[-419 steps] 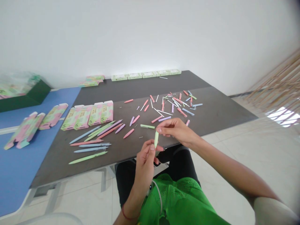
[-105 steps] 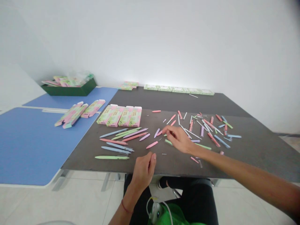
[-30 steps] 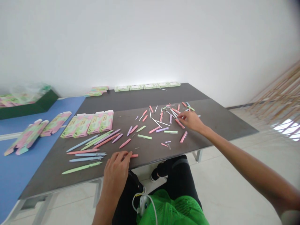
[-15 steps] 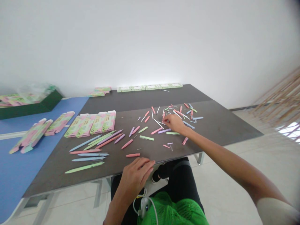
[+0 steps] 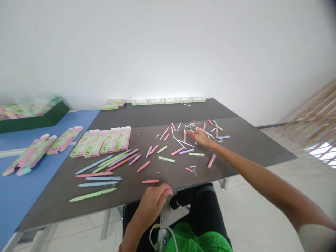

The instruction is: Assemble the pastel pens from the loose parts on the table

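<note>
My right hand [image 5: 201, 137] reaches into the scatter of loose pen parts at the right. Its fingers are bent together beside a pink pen barrel [image 5: 185, 135]; what they pinch, if anything, is too small to make out. White ink refills [image 5: 187, 143] lie close to the fingertips, with a purple barrel [image 5: 186, 151] and a green barrel [image 5: 196, 154] nearer me. My left hand [image 5: 154, 197] rests at the table's front edge, fingers curled together, their inside hidden. Just beyond it lies a pink pen half [image 5: 150, 181].
Put-together pens [image 5: 98, 183] lie at the left, below a row of pink and green cartons [image 5: 107, 140]. White-green boxes [image 5: 156, 101] line the back edge. Flattened cartons [image 5: 34, 154] and a dark green bin [image 5: 52, 115] sit on the blue table [image 5: 15, 196].
My right hand has shifted slightly right among the parts, leaving the pink barrel in plainer view. The left hand's fingers, stretched out before, have curled in. The view has tilted a little.
</note>
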The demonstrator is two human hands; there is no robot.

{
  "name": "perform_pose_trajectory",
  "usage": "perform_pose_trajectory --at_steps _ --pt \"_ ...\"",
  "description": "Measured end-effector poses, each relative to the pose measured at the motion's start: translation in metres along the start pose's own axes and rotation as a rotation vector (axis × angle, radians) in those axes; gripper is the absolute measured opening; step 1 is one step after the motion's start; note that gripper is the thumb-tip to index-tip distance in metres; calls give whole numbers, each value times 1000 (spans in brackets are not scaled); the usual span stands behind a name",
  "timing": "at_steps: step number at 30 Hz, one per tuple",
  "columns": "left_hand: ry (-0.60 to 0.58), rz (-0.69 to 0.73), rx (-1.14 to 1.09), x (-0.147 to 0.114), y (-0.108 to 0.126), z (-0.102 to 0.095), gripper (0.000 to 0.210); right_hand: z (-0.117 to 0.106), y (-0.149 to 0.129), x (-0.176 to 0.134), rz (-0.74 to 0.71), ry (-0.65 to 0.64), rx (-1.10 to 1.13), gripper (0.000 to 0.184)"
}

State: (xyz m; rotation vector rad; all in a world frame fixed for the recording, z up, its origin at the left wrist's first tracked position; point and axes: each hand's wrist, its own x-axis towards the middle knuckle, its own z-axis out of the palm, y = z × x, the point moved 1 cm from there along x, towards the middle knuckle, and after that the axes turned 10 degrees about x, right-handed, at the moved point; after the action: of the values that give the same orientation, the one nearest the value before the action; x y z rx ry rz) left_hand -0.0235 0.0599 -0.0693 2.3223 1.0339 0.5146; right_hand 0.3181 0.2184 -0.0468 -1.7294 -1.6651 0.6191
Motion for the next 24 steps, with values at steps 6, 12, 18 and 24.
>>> perform_pose_trajectory --at_steps 6,12,18,24 --pt "-19 15 -64 -2 2 -2 36 6 -2 7 -19 -53 -194 64" --pt "-6 19 -69 -2 4 -2 35 -10 -11 33 -122 -40 -446 58" --pt "15 69 -69 -4 3 -1 34 1 -27 70 -299 -157 -640 28" --pt "10 50 -72 -5 1 1 35 22 -42 100 -516 -354 -806 25"
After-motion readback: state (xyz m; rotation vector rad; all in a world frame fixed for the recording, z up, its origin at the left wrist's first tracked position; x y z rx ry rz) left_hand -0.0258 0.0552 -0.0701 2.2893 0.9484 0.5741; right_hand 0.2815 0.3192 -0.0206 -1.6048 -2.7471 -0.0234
